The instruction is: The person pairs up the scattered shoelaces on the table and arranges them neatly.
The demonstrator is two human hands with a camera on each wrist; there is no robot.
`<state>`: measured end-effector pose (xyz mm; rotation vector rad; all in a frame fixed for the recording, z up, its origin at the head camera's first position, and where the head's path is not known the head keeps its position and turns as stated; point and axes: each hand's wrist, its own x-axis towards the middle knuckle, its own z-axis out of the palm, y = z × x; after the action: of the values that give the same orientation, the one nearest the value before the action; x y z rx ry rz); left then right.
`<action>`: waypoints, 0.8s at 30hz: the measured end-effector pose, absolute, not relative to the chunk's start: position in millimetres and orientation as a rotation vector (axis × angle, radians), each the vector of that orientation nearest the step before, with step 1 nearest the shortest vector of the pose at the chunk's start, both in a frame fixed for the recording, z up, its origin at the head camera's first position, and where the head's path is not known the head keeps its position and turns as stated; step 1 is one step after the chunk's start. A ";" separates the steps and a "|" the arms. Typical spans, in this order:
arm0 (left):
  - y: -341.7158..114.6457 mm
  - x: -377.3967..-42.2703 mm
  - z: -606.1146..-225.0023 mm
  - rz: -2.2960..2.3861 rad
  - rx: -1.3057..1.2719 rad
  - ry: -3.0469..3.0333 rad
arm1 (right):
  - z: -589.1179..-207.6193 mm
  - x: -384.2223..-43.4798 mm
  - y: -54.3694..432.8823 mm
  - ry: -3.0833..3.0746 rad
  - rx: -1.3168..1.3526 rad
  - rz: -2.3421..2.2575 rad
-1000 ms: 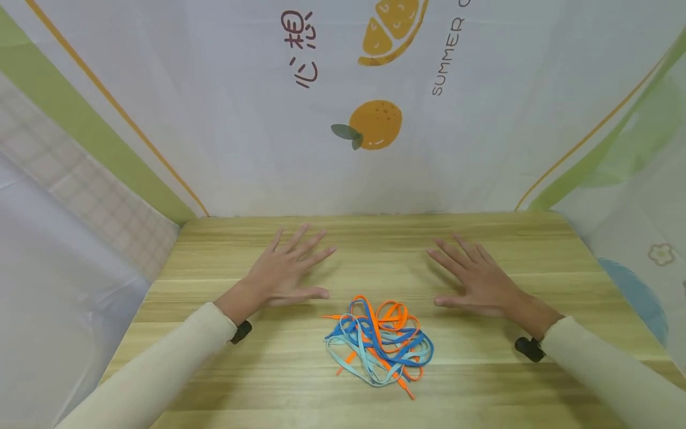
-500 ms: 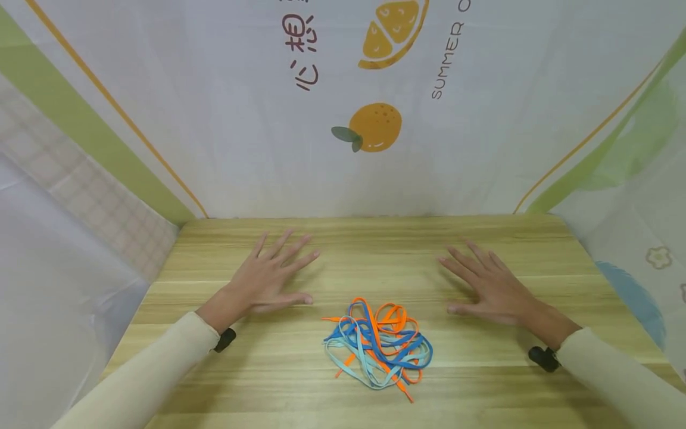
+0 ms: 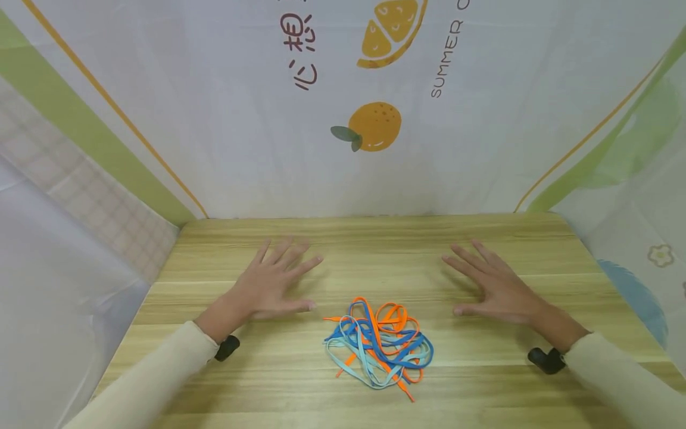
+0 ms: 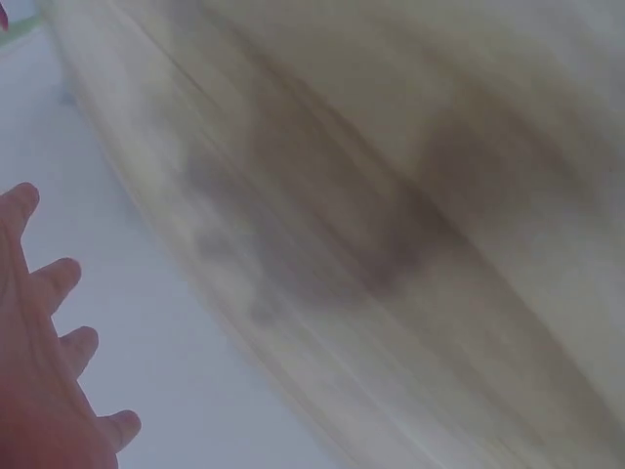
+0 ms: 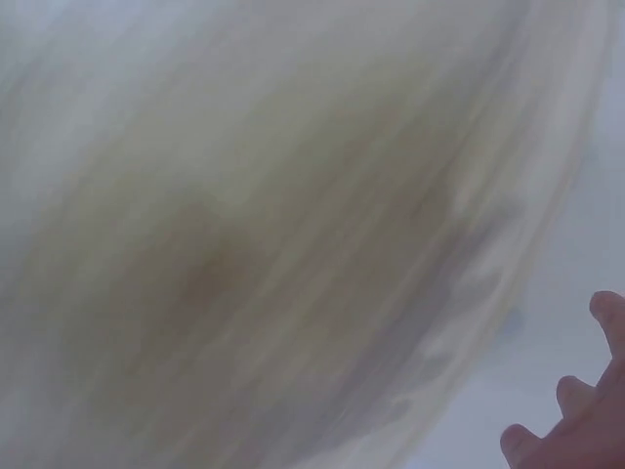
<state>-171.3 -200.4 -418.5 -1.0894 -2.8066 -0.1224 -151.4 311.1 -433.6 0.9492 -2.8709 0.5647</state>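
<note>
A loose tangle of flat shoelaces (image 3: 377,345) in orange, blue and pale blue lies on the wooden table. Up and to its left, my left hand (image 3: 270,286) is spread with nothing in it. My right hand (image 3: 498,292) is spread likewise on the other side, farther from the laces. Neither hand touches them. In the left wrist view the fingers (image 4: 59,283) show at the left edge. At the lower right of the right wrist view, fingertips (image 5: 576,396) appear. Both wrist views are blurred and show no laces.
The wooden tabletop (image 3: 375,256) ends at the back against a white cloth (image 3: 246,149) printed with oranges and lettering. More cloth hangs at the left (image 3: 69,250) and right sides. A small black device (image 3: 546,360) sits at each wrist.
Both hands have moved apart, the left one to the left and the right one to the right, and slightly nearer the person. The shoelaces have stayed where they were.
</note>
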 end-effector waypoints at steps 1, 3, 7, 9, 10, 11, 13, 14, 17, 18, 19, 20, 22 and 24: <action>-197.2 -169.9 -418.8 -0.127 -1.109 -2.792 | -432.8 -150.6 308.8 -2.871 0.952 0.589; -190.7 -167.1 -419.3 -0.125 -1.150 -2.757 | -431.2 -148.5 302.4 -2.885 0.960 0.621; -176.7 -161.3 -419.8 -0.172 -1.245 -2.691 | -430.7 -144.3 288.3 -2.914 0.995 0.659; -169.3 -158.5 -420.2 -0.212 -1.290 -2.666 | -431.1 -142.7 281.2 -2.912 1.020 0.671; -165.6 -157.2 -420.7 -0.234 -1.311 -2.652 | -431.7 -142.2 277.5 -2.902 1.031 0.677; -162.1 -156.1 -421.5 -0.254 -1.330 -2.639 | -431.8 -141.8 273.5 -2.886 1.047 0.683; -155.5 -154.1 -423.5 -0.296 -1.365 -2.614 | -432.9 -141.8 265.4 -2.849 1.072 0.704; -152.5 -153.1 -424.8 -0.315 -1.378 -2.601 | -433.4 -141.7 261.5 -2.833 1.082 0.718; -144.9 -149.1 -427.9 -0.381 -1.394 -2.611 | -434.5 -141.2 248.1 -2.780 1.110 0.753; -142.7 -147.2 -428.1 -0.400 -1.393 -2.627 | -434.6 -140.7 243.5 -2.768 1.114 0.775; -140.9 -145.3 -428.6 -0.412 -1.385 -2.646 | -435.0 -140.1 238.9 -2.762 1.116 0.797; -139.1 -143.7 -428.7 -0.424 -1.377 -2.666 | -434.7 -139.0 234.0 -2.759 1.113 0.823; -135.8 -140.6 -428.7 -0.444 -1.358 -2.704 | -434.0 -136.8 224.1 -2.759 1.108 0.859; -133.0 -138.9 -429.7 -0.454 -1.341 -2.723 | -433.3 -134.8 214.5 -2.760 1.111 0.897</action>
<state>-138.9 -133.0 -429.7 -1.3407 -2.7232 -0.4541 -134.8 214.5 -433.3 1.1106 -2.7602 0.8975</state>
